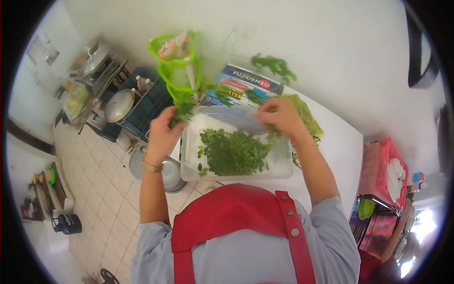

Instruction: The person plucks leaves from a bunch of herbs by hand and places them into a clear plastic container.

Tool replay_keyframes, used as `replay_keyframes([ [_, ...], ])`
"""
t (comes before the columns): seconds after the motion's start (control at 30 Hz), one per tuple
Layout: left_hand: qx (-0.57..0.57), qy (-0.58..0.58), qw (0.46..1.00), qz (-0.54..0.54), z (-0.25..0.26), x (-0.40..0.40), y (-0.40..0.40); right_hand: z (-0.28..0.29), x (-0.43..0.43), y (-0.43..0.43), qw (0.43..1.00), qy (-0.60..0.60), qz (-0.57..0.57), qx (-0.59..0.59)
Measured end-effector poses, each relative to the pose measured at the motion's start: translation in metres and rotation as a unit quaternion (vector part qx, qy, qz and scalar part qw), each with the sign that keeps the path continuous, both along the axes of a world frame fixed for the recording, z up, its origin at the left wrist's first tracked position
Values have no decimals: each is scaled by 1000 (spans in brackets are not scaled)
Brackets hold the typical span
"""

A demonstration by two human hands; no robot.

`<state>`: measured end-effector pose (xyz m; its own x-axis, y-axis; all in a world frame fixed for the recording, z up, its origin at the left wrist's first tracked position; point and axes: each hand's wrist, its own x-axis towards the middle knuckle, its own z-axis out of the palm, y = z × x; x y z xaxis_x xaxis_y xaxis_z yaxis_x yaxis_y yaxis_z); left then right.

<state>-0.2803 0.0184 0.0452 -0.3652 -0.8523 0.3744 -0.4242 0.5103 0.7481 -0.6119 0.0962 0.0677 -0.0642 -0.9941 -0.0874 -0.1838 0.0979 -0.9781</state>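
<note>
My left hand [165,129] grips green leaves [183,113] at the left rim of a clear plastic tub [236,175]. Over the tub's far right side, my right hand [278,115] is blurred, its fingers pinched together. A leafy sprig [273,65] rises beyond it, apparently from a stem in those fingers; the exact grip is hard to see. More leaflets [223,96] hang between the hands. A heap of small picked green leaves [236,152] lies in the tub, with a few yellowish ones [200,151] at its left.
Behind the tub are a Fujidenzo carton panel [244,83], a yellow-green mesh bag [305,115] and stacked green baskets [181,74]. Left stand a dark crate [149,106] and pots [172,175]. A pink crate [386,170] is at right, with another person's arm [397,230] below.
</note>
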Motion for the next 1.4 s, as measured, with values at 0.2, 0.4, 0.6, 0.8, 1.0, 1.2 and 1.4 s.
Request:
replay_keyframes([
  [0.2, 100, 59, 993, -29, 6, 5, -8, 15, -16, 18, 999, -19, -23, 41],
  [0.4, 145, 79, 984, -69, -4, -25, -4, 3, 44, 16, 893, 310, 86, -313],
  [0.6, 15, -35, 998, -42, 11, -41, 19, 25, 72, -13, 794, 340, 1, -504],
  [0.8, 4, -11, 997, -74, 18, -46, 35, 17, 77, -19, 863, 360, 98, -341],
  [1.0, -37, -43, 991, -121, 3, -34, 29, 27, 61, -7, 943, 245, 62, -217],
  [1.2, 100, 10, 994, -43, -2, 3, 13, 58, 9, 23, 974, 173, 108, -103],
  [1.4, 168, 48, 983, -52, 5, 2, 16, 21, 26, 15, 975, 176, 18, -132],
])
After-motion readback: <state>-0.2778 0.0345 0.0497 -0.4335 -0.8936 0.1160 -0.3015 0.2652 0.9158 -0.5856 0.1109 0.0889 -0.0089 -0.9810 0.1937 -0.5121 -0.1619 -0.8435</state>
